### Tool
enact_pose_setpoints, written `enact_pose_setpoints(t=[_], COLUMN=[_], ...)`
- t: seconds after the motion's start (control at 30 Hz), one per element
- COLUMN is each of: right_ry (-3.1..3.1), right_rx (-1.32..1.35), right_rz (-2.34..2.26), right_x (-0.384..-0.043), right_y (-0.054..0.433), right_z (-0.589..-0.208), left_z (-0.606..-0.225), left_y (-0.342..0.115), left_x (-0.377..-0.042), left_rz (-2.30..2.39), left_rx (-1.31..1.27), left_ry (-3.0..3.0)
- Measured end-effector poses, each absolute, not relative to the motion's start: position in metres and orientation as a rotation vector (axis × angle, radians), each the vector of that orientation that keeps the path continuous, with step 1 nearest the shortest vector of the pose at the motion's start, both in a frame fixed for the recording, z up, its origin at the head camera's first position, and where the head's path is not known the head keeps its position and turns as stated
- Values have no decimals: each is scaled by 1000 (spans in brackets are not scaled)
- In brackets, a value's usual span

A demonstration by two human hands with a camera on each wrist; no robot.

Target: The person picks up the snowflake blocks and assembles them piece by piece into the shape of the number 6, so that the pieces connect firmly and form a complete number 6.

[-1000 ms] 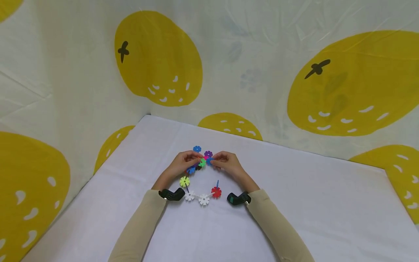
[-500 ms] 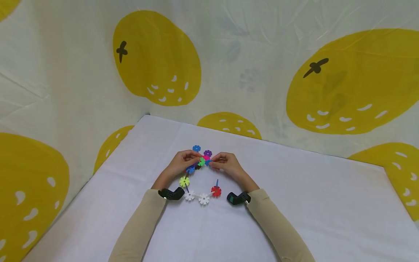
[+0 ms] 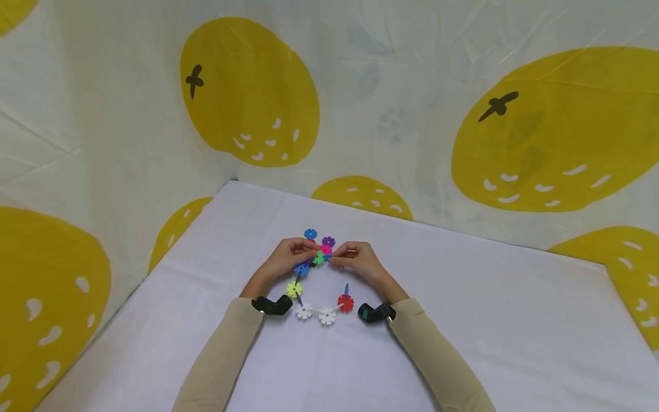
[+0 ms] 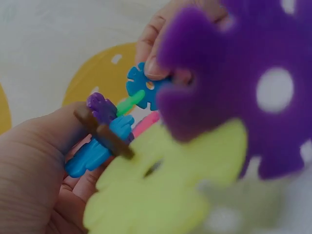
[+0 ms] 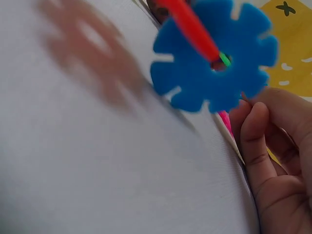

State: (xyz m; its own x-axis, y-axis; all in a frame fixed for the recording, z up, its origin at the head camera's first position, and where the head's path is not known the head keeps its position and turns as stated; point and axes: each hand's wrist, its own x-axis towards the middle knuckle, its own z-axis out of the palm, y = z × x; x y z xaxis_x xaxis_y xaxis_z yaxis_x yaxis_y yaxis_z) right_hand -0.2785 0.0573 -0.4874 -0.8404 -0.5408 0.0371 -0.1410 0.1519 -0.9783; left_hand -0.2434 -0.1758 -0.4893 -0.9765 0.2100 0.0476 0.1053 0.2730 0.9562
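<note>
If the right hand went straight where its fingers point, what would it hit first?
Past the blue disc it pinches, the right hand would probably meet the green disc first, then the left hand; depth is unclear.

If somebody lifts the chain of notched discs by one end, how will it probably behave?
The chain of notched discs is probably light, because its discs look thin. Being joined edge to edge, they may twist or pull apart instead of staying stiff.
</note>
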Motion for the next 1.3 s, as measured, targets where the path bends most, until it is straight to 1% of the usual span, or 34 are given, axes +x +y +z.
enact_pose_setpoints(t=[0.23,0.6,0.87,1.1,1.3], right_ry=[2135,2117,2108,2104,2176], right_rx=[-734,-736,-761,-803,-791], right_rz=[-1728,-1747,-1765,-1776,-1823], right_x=[-283,-286,-269,-281,-278], right_y=[58,56,53,51,48], right_z=[-489,-493,-465,-490,-490], left_z=[-487,-483,-482,-483,-482], left_y=[-175,-176,-178,-178,-178], left_x=[-244,-242,-242,-241,-241], left_rz=[1823,1858,1845,1800,1815], left_rx=[317,294,297,262,271], left_ry=[2405,2363,2365,2388,2391])
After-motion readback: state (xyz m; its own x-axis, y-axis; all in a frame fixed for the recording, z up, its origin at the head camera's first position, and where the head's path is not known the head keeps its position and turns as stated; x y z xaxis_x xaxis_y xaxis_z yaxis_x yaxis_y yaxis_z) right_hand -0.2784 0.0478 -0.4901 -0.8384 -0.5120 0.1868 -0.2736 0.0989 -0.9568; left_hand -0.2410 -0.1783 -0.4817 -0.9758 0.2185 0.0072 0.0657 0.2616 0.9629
